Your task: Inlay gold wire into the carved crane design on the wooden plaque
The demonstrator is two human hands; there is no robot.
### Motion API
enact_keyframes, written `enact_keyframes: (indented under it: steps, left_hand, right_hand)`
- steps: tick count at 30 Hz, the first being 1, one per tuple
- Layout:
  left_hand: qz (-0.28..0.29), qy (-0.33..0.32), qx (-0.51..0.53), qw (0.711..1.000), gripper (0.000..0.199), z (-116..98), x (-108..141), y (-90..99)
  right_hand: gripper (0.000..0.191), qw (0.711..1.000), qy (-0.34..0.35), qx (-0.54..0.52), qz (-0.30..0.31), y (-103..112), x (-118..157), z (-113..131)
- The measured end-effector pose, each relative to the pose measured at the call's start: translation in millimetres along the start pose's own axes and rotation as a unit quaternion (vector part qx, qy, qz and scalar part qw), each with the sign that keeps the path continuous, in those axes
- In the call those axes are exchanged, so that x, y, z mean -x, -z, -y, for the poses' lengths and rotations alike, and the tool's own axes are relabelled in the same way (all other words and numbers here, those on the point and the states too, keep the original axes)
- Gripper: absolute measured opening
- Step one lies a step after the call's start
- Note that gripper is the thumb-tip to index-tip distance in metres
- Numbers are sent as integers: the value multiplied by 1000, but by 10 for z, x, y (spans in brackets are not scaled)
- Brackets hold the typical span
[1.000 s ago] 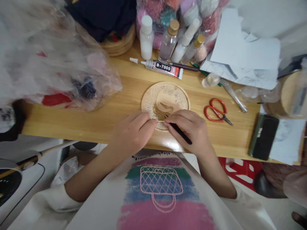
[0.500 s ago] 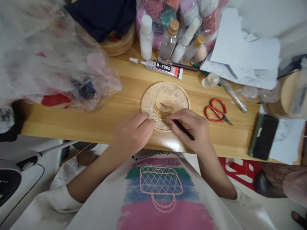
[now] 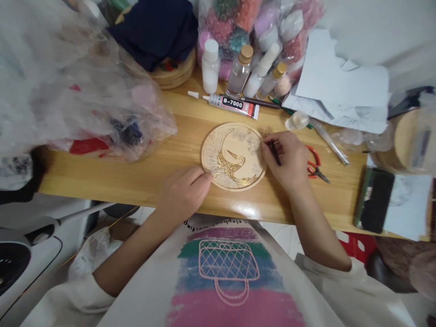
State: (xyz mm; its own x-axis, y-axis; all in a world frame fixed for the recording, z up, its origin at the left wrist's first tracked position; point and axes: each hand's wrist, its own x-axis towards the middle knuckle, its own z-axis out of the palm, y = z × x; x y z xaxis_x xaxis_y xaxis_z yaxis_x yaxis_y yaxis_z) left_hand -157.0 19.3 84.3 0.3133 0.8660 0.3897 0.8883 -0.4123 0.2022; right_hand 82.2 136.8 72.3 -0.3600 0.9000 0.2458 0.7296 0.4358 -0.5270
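Observation:
A round wooden plate [image 3: 250,177] lies on the table, with line drawings and a gold crane [image 3: 231,165] on it. My left hand [image 3: 186,187] is closed at the plate's lower left edge, its fingertips pinching a thin gold wire [image 3: 215,174] that reaches onto the plate. At the plate's right edge, my right hand [image 3: 288,159] is closed around a dark slim tool [image 3: 274,153]. Part of the red-handled scissors-like cutters [image 3: 317,169] shows to the right of that hand; the rest is hidden behind it.
Behind the plate lie a glue tube [image 3: 233,104] and several bottles [image 3: 240,72]. A large plastic bag [image 3: 136,113] covers the left side. Papers [image 3: 340,86], a clear pen-like tool [image 3: 329,141] and a black phone [image 3: 376,200] are on the right.
My right hand has moved right and up, off the crane to the plate's right edge, with the dark tool, now partly covering the cutters. My left hand has shifted slightly left with the wire.

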Motion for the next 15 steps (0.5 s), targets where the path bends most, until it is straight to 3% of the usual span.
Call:
enact_keyframes:
  steps: [5, 15]
  left_hand:
    - [-2, 2, -5, 1000, 8, 67, 15, 3]
    - [2, 0, -32, 999, 11, 163, -39, -30]
  right_hand:
    - [8, 1000, -21, 7, 4, 31, 157, 92]
    - [8, 991, -110, 31, -66, -43, 586, 398]
